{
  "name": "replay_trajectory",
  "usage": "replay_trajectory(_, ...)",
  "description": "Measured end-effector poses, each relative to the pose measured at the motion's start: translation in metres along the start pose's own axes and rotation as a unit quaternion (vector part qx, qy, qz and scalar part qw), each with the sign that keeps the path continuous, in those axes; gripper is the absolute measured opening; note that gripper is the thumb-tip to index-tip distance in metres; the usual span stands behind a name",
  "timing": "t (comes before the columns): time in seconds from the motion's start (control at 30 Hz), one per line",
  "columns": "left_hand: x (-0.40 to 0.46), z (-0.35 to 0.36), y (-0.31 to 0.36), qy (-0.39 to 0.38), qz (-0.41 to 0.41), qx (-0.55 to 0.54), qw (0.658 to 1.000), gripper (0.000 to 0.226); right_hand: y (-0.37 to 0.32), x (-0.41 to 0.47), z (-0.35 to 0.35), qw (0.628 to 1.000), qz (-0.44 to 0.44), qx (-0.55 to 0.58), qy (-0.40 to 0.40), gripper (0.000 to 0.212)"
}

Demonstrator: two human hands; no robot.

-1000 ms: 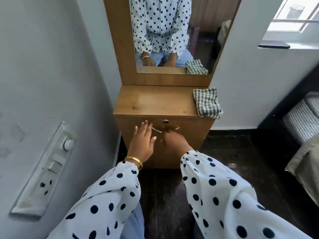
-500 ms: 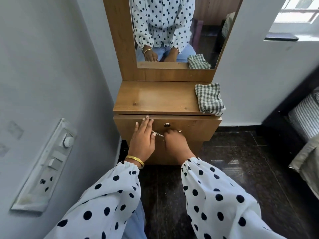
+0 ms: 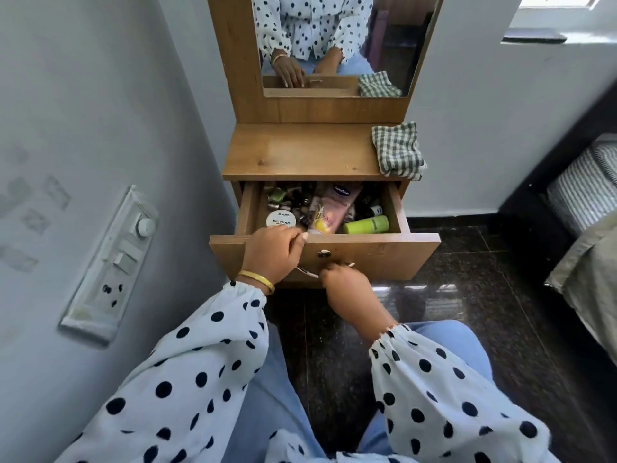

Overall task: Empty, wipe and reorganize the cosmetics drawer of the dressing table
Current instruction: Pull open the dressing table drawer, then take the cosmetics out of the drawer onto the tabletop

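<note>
The drawer (image 3: 367,252) sits in the middle of the frame, pulled out from under the wooden top (image 3: 300,152) so the things inside can be reached. It is full and messy: a round white nail polish tub (image 3: 280,219) at the left, a pink tube (image 3: 334,208) in the middle, a green bottle (image 3: 366,224) lying on its side at the right, and many small dark bottles behind. The right hand (image 3: 347,285), low in the middle, has its fingers curled shut on the metal handle (image 3: 309,271), I think to pull. The left hand (image 3: 272,250) rests on the drawer's front edge, fingers bent together over it, likely to steady it. A checked cloth (image 3: 397,150) waits on the top at the right, probably for wiping. Nothing is out yet.
</note>
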State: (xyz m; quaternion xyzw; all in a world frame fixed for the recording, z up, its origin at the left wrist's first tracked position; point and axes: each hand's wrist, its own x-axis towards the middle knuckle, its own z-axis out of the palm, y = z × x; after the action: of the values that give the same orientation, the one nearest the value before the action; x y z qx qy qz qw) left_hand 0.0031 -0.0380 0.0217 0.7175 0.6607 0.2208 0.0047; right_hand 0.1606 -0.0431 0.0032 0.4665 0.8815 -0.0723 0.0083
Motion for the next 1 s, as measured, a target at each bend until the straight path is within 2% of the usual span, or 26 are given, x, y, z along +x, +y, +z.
replay_trajectory(0.07, -0.009, -0.007, 0.002, -0.009, -0.013, -0.004, 1.0, 0.041, -0.004, -0.01, -0.011, 0.999, -0.011, 0.033, 0.024, 0.018)
replay_trajectory(0.13, -0.013, -0.013, 0.005, -0.046, -0.041, -0.008, 0.998, 0.034, -0.006, -0.017, -0.022, 0.991, -0.034, 0.058, 0.114, 0.007)
replay_trajectory(0.23, -0.01, -0.024, 0.007, -0.148, -0.092, -0.013, 0.985, 0.035, -0.002, -0.019, -0.033, 0.979, -0.039, 0.054, 0.194, 0.014)
replay_trajectory(0.3, -0.009, -0.029, 0.007, -0.207, -0.125, -0.046, 0.969, 0.036, 0.0, -0.017, -0.044, 0.985, -0.023, 0.057, 0.164, 0.02)
replay_trajectory(0.43, -0.012, -0.04, 0.009, -0.263, -0.156, -0.116, 0.945, 0.037, 0.005, -0.018, -0.051, 0.995, 0.035, 0.088, 0.019, 0.029)
replay_trajectory(0.63, -0.028, -0.046, 0.014, -0.339, -0.18, -0.179, 0.906, 0.037, 0.009, -0.024, -0.065, 0.987, 0.029, 0.133, -0.082, 0.024)
replay_trajectory(1.0, -0.024, -0.049, 0.017, -0.373, -0.2, -0.182, 0.888, 0.034, 0.015, -0.018, -0.064, 0.983, 0.016, 0.141, -0.118, 0.025)
